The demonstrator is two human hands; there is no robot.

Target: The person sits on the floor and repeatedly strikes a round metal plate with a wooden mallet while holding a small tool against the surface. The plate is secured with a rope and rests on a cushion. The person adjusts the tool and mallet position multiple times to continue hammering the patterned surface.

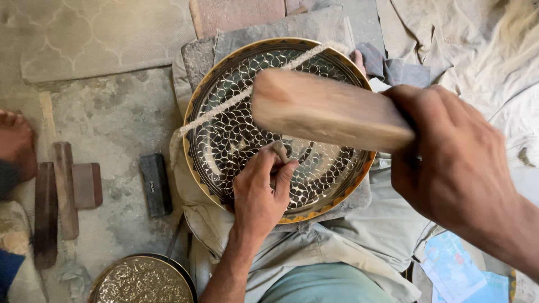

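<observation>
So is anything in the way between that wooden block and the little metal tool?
Nothing visible. The right hand holds the wooden block above the engraved plate. The left hand pinches the small chisel just below the block. Only open air lies between them; the rope crosses farther left.

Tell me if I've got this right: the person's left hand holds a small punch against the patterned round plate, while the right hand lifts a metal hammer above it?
Not quite. The head view shows the right hand lifting a wooden block, not a metal hammer. The rest stands: the left hand holds a small punch against the patterned round plate.
</observation>
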